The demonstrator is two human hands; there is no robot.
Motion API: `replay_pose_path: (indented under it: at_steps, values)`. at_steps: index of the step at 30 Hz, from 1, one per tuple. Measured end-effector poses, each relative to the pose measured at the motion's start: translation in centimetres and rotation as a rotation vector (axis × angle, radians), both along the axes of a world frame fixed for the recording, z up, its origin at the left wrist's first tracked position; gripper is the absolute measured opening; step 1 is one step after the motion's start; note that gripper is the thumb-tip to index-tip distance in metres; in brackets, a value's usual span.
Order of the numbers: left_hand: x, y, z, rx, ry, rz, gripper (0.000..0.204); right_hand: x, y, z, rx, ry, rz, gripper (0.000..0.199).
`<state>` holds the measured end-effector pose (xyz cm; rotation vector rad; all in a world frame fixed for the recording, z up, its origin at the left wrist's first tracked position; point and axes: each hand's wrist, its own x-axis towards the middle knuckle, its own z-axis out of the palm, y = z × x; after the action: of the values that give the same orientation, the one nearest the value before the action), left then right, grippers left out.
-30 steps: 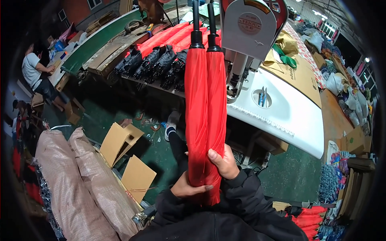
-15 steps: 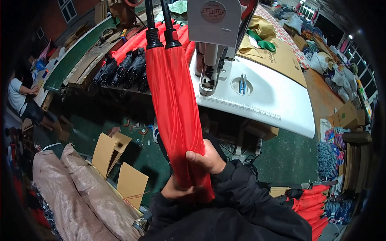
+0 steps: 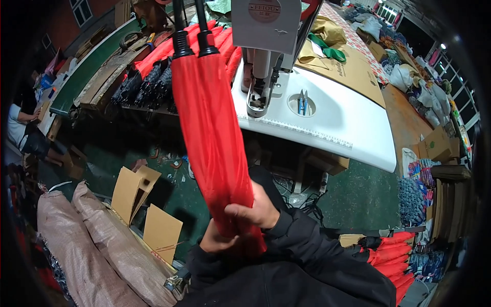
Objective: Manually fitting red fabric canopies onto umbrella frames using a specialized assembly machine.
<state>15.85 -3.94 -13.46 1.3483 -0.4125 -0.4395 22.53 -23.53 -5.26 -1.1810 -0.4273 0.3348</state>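
Observation:
Two folded red umbrellas [image 3: 209, 128] lie side by side in front of me, tilted, their black shafts pointing away toward the sewing machine [image 3: 266, 25]. My right hand [image 3: 260, 209] is wrapped round their near part from the right, the thumb lying across the red cloth. From below and the left my left hand [image 3: 217, 238] grips the same end, its fingers partly hidden by the cloth. On the white machine table [image 3: 332, 117], to the right of the umbrellas, a pair of blue-handled thread snips [image 3: 303, 105] sits in a round recess.
More red umbrellas with black ends [image 3: 153, 84] lie beyond on the left, and another red stack [image 3: 391, 258] is at the lower right. Large woven sacks [image 3: 97, 245] and open cardboard [image 3: 162, 233] stand at left. Flat cardboard [image 3: 353, 74] covers the table's back. A person [image 3: 25, 128] sits far left.
The umbrellas have shifted slightly left in the view and turned so their cloth looks broader and flatter. Both hands keep hold of them. The whole scene has moved a little leftward.

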Motion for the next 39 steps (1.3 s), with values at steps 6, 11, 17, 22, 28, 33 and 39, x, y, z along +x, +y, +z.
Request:
replay_pose_path:
  at_steps: [6, 11, 17, 22, 28, 33, 39]
  values:
    - [0.9, -1.6, 2.6, 0.057, -0.061, 0.017, 0.074, -0.2, -0.3, -0.7, -0.096, -0.071, 0.041, 0.083]
    - [0.1, -2.2, 1.5, -0.024, -0.011, 0.167, 0.061, -0.5, -0.2, -1.5, -0.064, -0.051, -0.029, 0.074]
    - [-4.5, -3.2, -1.6, 0.085, -0.192, 0.464, 0.091, -1.5, -0.6, 1.5, -0.133, -0.094, -0.080, 0.065]
    - [-4.5, -3.7, 2.1, 0.310, 0.024, 0.212, 0.100, -3.2, -3.0, 3.7, -0.243, -0.243, -0.243, 0.068]
    - [-2.6, -7.2, 3.4, 0.077, -0.255, -0.053, 0.100, -4.7, -8.6, 6.5, 0.090, 0.010, -0.412, 0.064]
    - [-0.1, -12.1, 7.2, 0.198, -0.469, -0.146, 0.122, -3.2, -13.1, 8.0, 0.292, -0.019, -0.666, 0.045]
    - [1.5, -19.9, 5.9, 0.030, -0.138, -0.196, 0.095, 2.2, -21.4, 3.8, 0.389, 0.306, -0.630, 0.029]
